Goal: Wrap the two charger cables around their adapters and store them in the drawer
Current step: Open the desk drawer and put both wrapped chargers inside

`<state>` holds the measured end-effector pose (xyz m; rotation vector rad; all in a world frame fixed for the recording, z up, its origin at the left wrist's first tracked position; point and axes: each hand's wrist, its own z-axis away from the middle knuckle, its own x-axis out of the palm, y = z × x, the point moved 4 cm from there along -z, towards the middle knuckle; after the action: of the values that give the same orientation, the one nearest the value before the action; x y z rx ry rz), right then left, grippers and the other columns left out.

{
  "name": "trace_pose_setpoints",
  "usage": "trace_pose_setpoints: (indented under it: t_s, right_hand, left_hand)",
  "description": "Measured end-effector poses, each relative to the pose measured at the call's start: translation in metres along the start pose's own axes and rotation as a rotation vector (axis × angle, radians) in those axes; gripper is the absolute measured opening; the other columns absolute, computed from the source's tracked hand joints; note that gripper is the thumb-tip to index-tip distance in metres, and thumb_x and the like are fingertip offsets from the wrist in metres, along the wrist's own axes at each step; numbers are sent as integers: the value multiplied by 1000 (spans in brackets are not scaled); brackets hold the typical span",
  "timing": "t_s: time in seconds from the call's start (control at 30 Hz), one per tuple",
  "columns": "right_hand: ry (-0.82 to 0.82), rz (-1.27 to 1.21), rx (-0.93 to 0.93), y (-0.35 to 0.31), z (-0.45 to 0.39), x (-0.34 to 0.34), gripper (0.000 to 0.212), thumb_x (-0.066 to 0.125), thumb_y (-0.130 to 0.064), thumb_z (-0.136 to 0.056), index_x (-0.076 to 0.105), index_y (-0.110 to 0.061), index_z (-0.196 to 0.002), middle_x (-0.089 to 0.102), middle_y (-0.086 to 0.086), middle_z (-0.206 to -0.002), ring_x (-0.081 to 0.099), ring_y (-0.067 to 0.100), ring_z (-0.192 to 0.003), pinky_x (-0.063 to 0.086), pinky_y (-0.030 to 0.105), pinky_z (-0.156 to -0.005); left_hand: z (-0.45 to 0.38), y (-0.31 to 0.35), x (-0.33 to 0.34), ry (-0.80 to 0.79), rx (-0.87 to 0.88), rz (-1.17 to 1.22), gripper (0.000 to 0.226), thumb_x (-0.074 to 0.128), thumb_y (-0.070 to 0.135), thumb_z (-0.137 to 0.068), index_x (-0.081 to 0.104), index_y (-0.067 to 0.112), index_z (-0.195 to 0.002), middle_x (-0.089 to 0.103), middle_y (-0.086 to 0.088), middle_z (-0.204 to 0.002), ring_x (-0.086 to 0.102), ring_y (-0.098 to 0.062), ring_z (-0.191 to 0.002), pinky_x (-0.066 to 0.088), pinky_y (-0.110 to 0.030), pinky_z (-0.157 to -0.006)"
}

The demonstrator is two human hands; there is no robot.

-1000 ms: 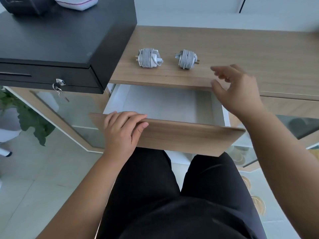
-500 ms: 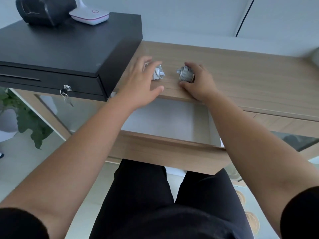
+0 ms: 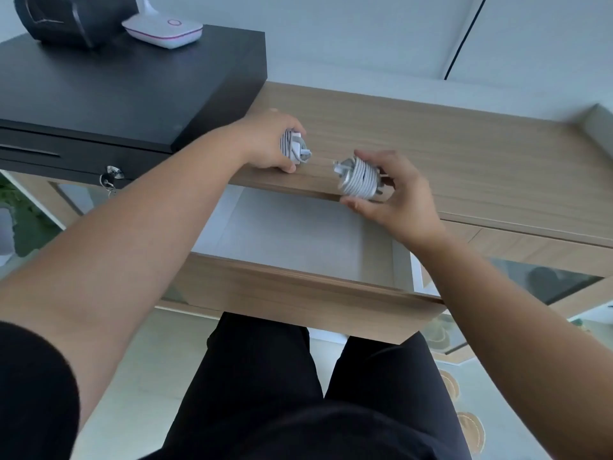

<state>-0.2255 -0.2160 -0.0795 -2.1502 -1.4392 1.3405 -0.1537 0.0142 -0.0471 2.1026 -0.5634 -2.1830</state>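
The fingers of the left hand (image 3: 265, 141) are curled round one wrapped charger (image 3: 293, 148), which is gripped from above at the middle of the frame, close to the front edge of the desk (image 3: 481, 167); whether it is lifted or touching the wood cannot be told. The fingers of the right hand (image 3: 398, 197) are clamped on the second wrapped charger (image 3: 358, 177) — thumb below, fingertips behind — and this one is held just at the desk's front edge, above the back of the open drawer (image 3: 298, 234). Both cables are seen wound tightly round their adapters, with a plug end left sticking out of each bundle, so the wrapping is judged done and only the storing is left. Each bundle appears to be gripped across its coils, probably so that the windings are kept from springing loose while carried.

The drawer is pulled well out below the desk, at the centre of the frame, its pale floor exposed — a ready place for both bundles to be lowered into. At the upper left a black cash box (image 3: 132, 94) is set on the desk, with keys (image 3: 111, 180) hanging from its lock and a white device (image 3: 162, 29) resting on its top.
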Motion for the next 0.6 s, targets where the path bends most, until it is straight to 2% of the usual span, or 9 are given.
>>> trace_pose_setpoints:
  t_s: [0.1,0.2,0.27,0.37,0.47,0.6]
  right_hand:
    - [-97,65,-102,-3,23,-9,63,87,-21,-66,62,-12,-123,62,7,-114,60,17,-105,50,25,-88]
    - [-199,139,-149,6,39,-14,64,88,-24,-66,62,-14,-123,62,6,-114,60,17,-107,52,32,-86]
    - [-285,171,-139,16,44,-12,67,88,-27,-66,60,-16,-126,61,4,-114,60,15,-105,51,29,-87]
    - [-416,227,-105,30,47,2,68,86,-32,-66,59,-16,-127,59,4,-110,59,16,-96,49,26,-84]
    - [-581,320,-4,44,48,24,68,84,-33,-66,59,-17,-128,58,3,-110,59,18,-96,49,30,-87]
    - [-755,450,84,60,52,43,65,75,-37,-69,53,-24,-129,55,0,-121,56,20,-111,49,37,-92]
  left_hand:
    - [32,11,-2,53,84,10,64,86,37,-64,58,37,-122,50,6,-110,51,-18,-106,44,-33,-86]
    - [69,28,2,72,163,-27,58,84,42,-62,60,43,-114,51,12,-105,52,-12,-95,45,-31,-76]
    - [89,40,11,49,207,-66,56,81,47,-62,59,45,-113,49,16,-103,52,-11,-90,45,-30,-70]
    - [98,50,33,-57,251,-145,56,77,52,-63,55,45,-114,47,16,-101,54,-13,-84,49,-32,-67]
    - [88,53,63,-198,248,-328,58,73,56,-66,51,42,-117,43,14,-99,49,-14,-75,39,-28,-61]
    - [66,51,99,-340,211,-395,59,73,53,-65,52,37,-117,52,7,-106,58,-20,-94,47,-30,-72]
